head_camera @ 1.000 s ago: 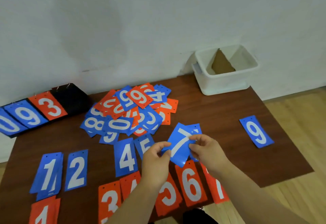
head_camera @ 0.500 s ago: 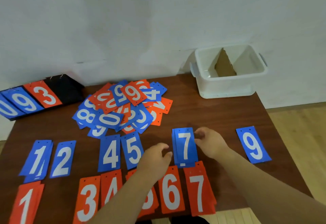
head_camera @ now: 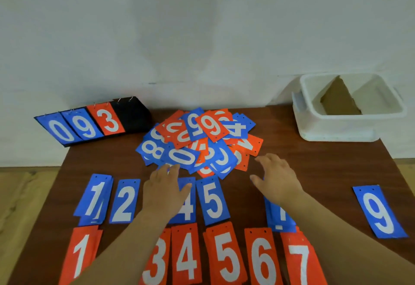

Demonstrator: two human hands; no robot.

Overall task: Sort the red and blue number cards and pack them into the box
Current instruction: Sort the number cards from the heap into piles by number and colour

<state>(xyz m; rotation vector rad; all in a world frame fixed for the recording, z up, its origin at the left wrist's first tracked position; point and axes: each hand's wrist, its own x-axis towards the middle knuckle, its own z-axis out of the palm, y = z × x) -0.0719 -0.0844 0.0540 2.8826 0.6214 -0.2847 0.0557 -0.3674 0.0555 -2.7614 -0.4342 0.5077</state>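
The left hand [head_camera: 165,191] is spread flat over the blue 4 card [head_camera: 188,208]; the right hand [head_camera: 277,179] is spread wide, holding nothing, near the mixed card pile [head_camera: 197,143]; the white box [head_camera: 336,130] sits on the tabletop's [head_camera: 314,168] far right corner.

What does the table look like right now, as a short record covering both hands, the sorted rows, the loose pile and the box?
Loose pile: mixed red and blue cards
Left hand: open, empty, over the blue 4
Right hand: open, empty, near the loose pile
Blue row: 1, 2, 4, 5, 7, 9 showing
Red row: 1, 3, 4, 5, 6, 7 showing
Box: white, no number cards visible inside
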